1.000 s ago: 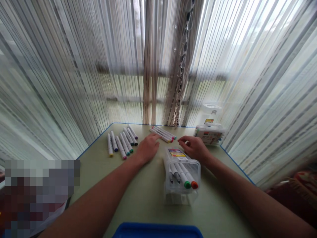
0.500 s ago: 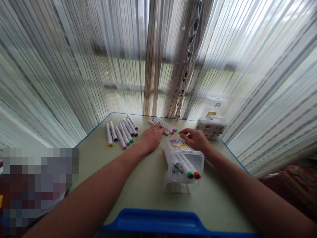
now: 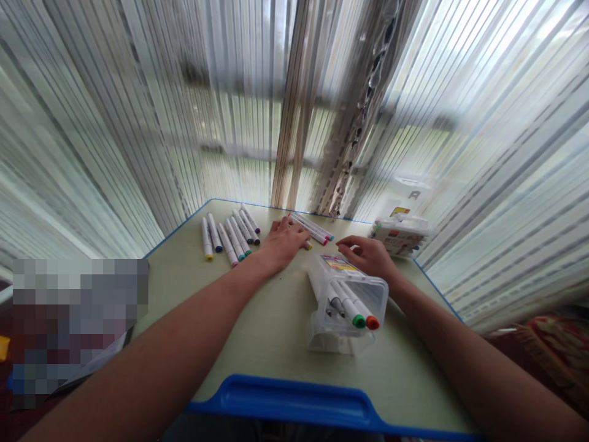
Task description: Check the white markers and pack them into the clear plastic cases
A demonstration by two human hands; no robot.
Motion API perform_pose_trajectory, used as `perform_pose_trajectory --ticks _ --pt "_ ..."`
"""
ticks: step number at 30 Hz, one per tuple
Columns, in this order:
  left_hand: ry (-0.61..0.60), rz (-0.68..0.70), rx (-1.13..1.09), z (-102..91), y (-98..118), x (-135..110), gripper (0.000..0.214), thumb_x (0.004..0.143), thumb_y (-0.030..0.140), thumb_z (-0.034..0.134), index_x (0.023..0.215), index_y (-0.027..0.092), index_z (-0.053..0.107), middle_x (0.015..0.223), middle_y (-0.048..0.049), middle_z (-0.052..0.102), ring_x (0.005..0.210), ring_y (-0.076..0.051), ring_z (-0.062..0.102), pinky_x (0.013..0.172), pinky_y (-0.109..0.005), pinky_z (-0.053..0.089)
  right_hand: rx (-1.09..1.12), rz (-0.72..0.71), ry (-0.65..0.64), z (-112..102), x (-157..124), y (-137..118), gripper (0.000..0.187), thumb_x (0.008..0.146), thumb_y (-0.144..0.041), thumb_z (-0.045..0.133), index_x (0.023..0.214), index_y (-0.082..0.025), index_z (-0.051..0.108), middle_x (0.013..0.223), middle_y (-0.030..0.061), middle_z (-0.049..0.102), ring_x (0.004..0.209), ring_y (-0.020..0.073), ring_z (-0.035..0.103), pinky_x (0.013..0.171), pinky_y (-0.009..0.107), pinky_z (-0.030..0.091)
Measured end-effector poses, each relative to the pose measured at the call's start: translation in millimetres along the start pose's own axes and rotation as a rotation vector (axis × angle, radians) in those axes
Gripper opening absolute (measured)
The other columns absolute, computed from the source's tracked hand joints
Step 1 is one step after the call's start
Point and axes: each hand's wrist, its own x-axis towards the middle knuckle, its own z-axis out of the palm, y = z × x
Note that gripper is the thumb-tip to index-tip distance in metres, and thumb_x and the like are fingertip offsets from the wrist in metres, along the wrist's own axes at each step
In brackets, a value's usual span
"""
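My left hand (image 3: 286, 244) is over the back middle of the table, fingers bent around a white marker with a yellow end (image 3: 308, 245). Its palm hides most of that marker. Just beyond lie a few white markers with pink and teal ends (image 3: 313, 228). My right hand (image 3: 365, 253) rests behind the clear plastic case (image 3: 317, 273), fingers loosely curled and apart, with nothing seen in them. The case lies on its side, its mouth toward me. Inside it are markers with green (image 3: 358, 320) and orange (image 3: 372, 322) ends and some grey tips.
Several white markers (image 3: 232, 236) with coloured ends lie in a loose row at the left. A second marker case (image 3: 400, 235) with its clear lid up stands at the back right. A blue tray edge (image 3: 294, 399) runs along the table front. Striped curtains (image 3: 230, 123) hang behind.
The yellow-ended marker has shifted left under my left hand, away from the pink-ended ones. My right hand stays by the case. The whole view has moved slightly.
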Motion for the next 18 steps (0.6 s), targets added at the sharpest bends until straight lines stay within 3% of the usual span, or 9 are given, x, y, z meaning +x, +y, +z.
perform_pose_trajectory --ticks 9,14,18 --pt "0.028 0.056 -0.026 -2.0 2 -1 0.025 0.096 0.034 0.045 0.106 0.022 0.065 0.112 -0.0068 0.066 0.113 -0.028 0.047 0.096 -0.045 0.035 0.016 0.010 -0.015 -1 -1 -3 0.031 0.084 -0.038 0.054 0.091 -0.014 0.073 0.076 0.0062 0.072 0.052 0.0139 0.058 0.054 0.026 0.043" --pt "0.185 0.122 -0.036 -6.8 7 0 0.027 0.098 0.032 0.043 0.111 0.021 0.063 0.105 -0.0071 0.066 0.103 -0.023 0.055 0.095 -0.039 0.037 0.053 0.037 -0.010 -3 -2 -9 0.030 0.085 -0.039 0.056 0.089 -0.014 0.072 0.063 0.0039 0.068 0.049 0.0145 0.060 0.050 0.026 0.043" --pt "0.280 0.196 -0.025 -15.3 10 -1 0.027 0.098 0.031 0.043 0.115 0.021 0.062 0.100 -0.0062 0.065 0.092 -0.020 0.060 0.085 -0.034 0.043 0.280 0.102 0.042 -4 0 -12 0.037 0.087 -0.049 0.055 0.086 -0.014 0.069 0.074 0.0066 0.070 0.049 0.0136 0.061 0.045 0.024 0.044"
